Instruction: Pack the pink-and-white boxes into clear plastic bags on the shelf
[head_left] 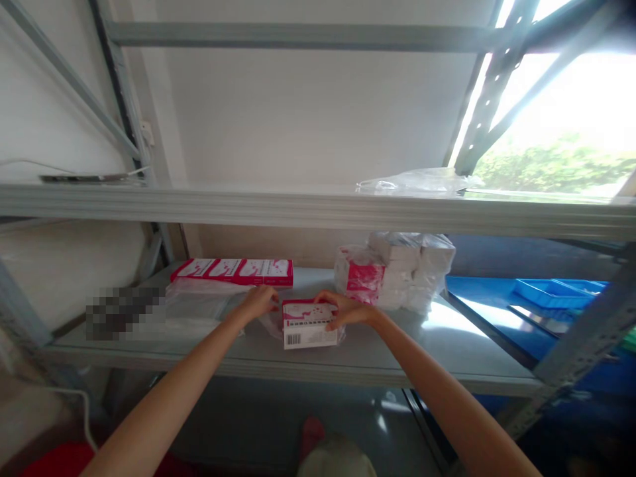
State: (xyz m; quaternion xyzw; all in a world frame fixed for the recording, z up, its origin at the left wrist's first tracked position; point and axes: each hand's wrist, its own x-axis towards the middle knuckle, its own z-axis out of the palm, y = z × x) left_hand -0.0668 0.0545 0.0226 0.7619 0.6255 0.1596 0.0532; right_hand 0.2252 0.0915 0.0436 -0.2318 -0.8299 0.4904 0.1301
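A white and pink carton (311, 331) with a barcode on its front stands on the grey shelf. My right hand (342, 310) grips it at the top and right side, thumb and fingers bent round it. Clear plastic film, seemingly a bag (271, 324), shows beside and behind the carton. To the left, my left hand (261, 301) has its fingers curled together at this film, apart from the carton; the fingertips are small and partly hidden. Flat clear plastic bags (199, 303) lie left of that hand, in front of a row of pink and white cartons (233, 270).
Plastic-wrapped stacks of cartons (397, 271) stand right of my right hand. The upper shelf's beam (318, 211) crosses above my hands, with plastic film (412, 180) on it. A blue tray (551, 293) is beyond the rack's right upright. A pixelated patch covers the shelf's left end.
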